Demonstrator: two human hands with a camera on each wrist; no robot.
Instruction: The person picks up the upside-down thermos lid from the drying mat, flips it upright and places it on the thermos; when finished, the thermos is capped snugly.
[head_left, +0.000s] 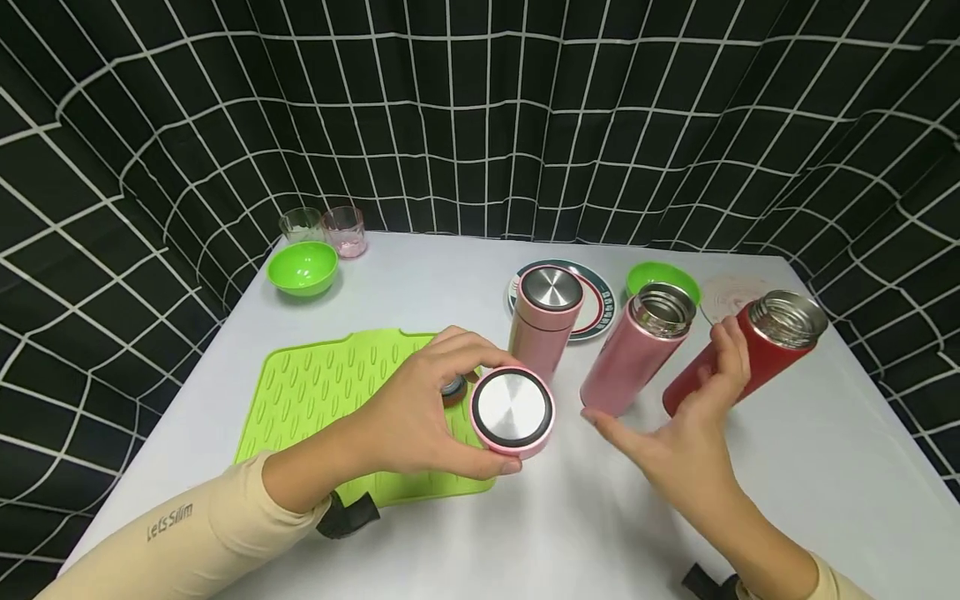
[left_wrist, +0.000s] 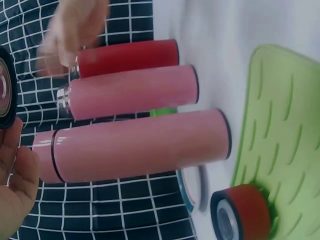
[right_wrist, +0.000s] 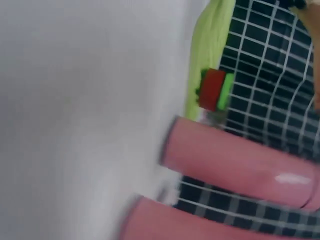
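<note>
My left hand (head_left: 420, 408) pinches the rim of a pink bottle lid (head_left: 513, 410) between thumb and fingers, its steel disc and black ring facing up. Fingers spread, my right hand (head_left: 686, 446) is near an uncapped pink thermos bottle (head_left: 628, 365) and overlaps an uncapped red thermos bottle (head_left: 772, 362) in the head view. Both bottles stand upright with bare steel necks. To their left a second pink thermos bottle (head_left: 542, 337) has its lid on. A red lid (left_wrist: 252, 212) sits on the green mat (head_left: 318, 396), mostly hidden behind my left hand in the head view.
Behind the bottles lie a patterned plate (head_left: 606, 304), a green bowl (head_left: 663, 273) and a clear dish (head_left: 729, 293). Another green bowl (head_left: 302, 271) stands at the back left beside two glasses (head_left: 345, 233). A black gridded curtain (head_left: 465, 125) surrounds the white table (head_left: 427, 267).
</note>
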